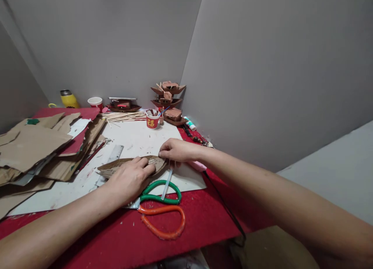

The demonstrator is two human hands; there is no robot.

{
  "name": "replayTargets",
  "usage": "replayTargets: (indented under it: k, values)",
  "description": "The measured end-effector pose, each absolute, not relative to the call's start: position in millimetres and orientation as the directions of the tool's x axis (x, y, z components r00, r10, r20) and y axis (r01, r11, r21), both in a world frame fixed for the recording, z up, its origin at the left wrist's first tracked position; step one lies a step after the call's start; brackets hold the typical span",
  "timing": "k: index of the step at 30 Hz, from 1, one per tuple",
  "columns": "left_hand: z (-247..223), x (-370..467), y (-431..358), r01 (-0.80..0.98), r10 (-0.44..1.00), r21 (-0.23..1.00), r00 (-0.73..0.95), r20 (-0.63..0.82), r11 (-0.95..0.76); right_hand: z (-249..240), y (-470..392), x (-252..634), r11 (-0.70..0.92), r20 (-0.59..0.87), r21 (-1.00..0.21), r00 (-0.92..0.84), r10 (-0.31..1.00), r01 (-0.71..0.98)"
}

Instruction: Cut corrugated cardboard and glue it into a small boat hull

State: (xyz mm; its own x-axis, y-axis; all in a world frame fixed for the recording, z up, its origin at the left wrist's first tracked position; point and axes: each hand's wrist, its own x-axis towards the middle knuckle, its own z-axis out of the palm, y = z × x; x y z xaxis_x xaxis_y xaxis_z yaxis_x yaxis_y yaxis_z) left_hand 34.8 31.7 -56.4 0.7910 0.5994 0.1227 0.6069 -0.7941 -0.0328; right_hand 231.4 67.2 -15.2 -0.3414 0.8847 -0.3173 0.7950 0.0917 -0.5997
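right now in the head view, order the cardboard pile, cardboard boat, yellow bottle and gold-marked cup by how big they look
1. Cardboard pile
2. Cardboard boat, partly covered by the left hand
3. Yellow bottle and gold-marked cup: too alike in size to rank

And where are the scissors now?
In the head view, the scissors lie below centre, across the front edge of the white sheet, green and orange handles just right of the left hand.
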Motion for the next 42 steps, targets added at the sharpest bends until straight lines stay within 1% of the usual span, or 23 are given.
replayTargets:
  k: [4,11,15,18,24,26,29,35,42]
  values:
    - [-58,36,33,0.612,0.604,-0.036,0.787,0.128,-0.79,-16,68,231,-0.002,-0.391,-0.661,-0.342,0.854,0.751]
    - [-56,35,32,0.63,0.627,0.02,0.769,0.121,-0.776,-20,72,228,-0.079,-0.412,-0.7,-0.312,0.856,0.709]
    - [-58,34,32,0.653,0.662,0.107,0.736,0.14,-0.749,-17,71,228,-0.111,-0.434,-0.72,-0.32,0.842,0.685]
    - [-58,34,34,0.661,0.682,0.171,0.722,0.119,-0.73,-16,70,231,-0.157,-0.464,-0.746,-0.335,0.82,0.648]
    - [-51,33,36,0.606,0.687,0.399,0.721,0.091,-0.688,-22,72,236,-0.243,-0.493,-0.782,-0.33,0.805,0.574]
    - [-49,36,37,0.587,0.687,0.446,0.721,0.092,-0.675,-24,73,236,-0.256,-0.493,-0.788,-0.325,0.807,0.559]
    - [-49,41,38,0.594,0.702,0.457,0.706,0.098,-0.662,-27,72,234,-0.268,-0.486,-0.795,-0.308,0.817,0.543]
    - [-53,47,40,0.644,0.743,0.424,0.659,0.114,-0.637,-27,69,231,-0.297,-0.497,-0.792,-0.28,0.821,0.534]
    - [-53,43,40,0.603,0.689,0.38,0.709,0.147,-0.701,-29,67,229,-0.299,-0.493,-0.777,-0.239,0.837,0.553]
